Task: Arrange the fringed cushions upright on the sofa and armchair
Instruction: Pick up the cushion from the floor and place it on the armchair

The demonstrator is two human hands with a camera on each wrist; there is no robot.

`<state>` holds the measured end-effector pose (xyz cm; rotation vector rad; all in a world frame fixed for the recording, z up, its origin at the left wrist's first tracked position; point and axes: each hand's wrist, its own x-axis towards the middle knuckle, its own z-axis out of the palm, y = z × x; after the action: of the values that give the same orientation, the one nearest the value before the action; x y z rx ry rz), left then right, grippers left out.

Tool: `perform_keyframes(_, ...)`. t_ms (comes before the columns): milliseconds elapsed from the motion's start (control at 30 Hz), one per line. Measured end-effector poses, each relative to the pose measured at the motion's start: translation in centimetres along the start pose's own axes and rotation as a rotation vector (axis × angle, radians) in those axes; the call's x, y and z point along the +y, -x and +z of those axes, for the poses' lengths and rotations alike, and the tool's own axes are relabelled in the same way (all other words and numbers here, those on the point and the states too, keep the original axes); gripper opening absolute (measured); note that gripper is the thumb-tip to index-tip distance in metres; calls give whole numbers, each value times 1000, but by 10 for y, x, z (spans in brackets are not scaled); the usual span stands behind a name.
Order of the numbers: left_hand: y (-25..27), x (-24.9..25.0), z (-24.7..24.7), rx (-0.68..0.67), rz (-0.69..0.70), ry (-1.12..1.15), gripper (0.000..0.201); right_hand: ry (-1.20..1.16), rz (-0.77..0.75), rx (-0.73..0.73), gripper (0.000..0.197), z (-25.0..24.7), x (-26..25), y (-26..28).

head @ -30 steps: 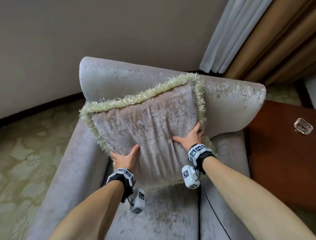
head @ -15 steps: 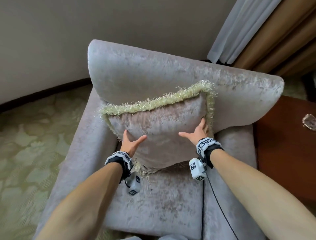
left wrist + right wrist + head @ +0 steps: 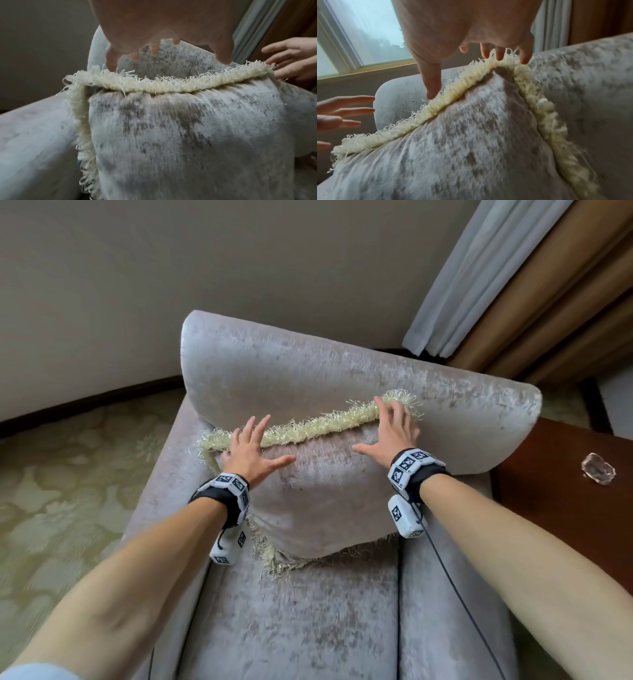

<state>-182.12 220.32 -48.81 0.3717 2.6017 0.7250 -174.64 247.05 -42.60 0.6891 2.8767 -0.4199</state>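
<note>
Head view: looking down on a pale velvet armchair point(image 3: 308, 364) that is standing in a room corner.
Armchair: backrest is rising behind the cushion; seat is lying bare in front; one arm is running along each side.
Carpet: a pale green patterned carpet point(image 3: 68, 491) is lying to the left of the chair.
Curtains: white and tan curtains point(image 3: 513, 285) are hanging behind the chair's right corner.
Worktop: a dark wooden side worktop point(image 3: 565, 508) is standing just beside the right arm, carrying a small clear glass piece point(image 3: 598, 473).
Fringed cushion: the fringed cushion point(image 3: 325, 491) is standing on the seat, leaning back against the backrest, its top fringe running level from one hand to the other.
Left hand: the left hand point(image 3: 248, 451) is resting open near the cushion's top left corner, fingers spread; grip released, holding nothing. In the left wrist view the fingertips point(image 3: 111, 66) are touching the top fringe.
Right hand: the right hand point(image 3: 390, 433) is lying open at the top right corner, fingers straight over the fringe; grip released as well.
Progress, as judged: the armchair cushion is looking upright and nearly settled; only a last pat or squaring seems left here.
Remaining: the sofa and any other cushions are not in view, so their state cannot be told.
</note>
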Motion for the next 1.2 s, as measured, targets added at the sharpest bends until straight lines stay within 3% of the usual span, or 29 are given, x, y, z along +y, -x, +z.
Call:
perform_keyframes(200,-25,-4,-6,-141,-9,-127,112,293,-104,-82,96,1,-9,-26)
perform_keyframes(533,-38,-30,-2,-305,-139,-252,106,515,-94,-256,90,16,-16,-45)
perform_keyframes(733,-35,-34,3,-356,-161,-328,106,548,-75,-353,98,26,-16,-43)
perform_keyframes(933,-29,-39,16,-366,-157,-334,116,554,-78,-381,100,35,-4,-24)
perform_keyframes(1200,-13,-19,38,-244,24,-477,84,573,-40,-471,98,38,32,-2)
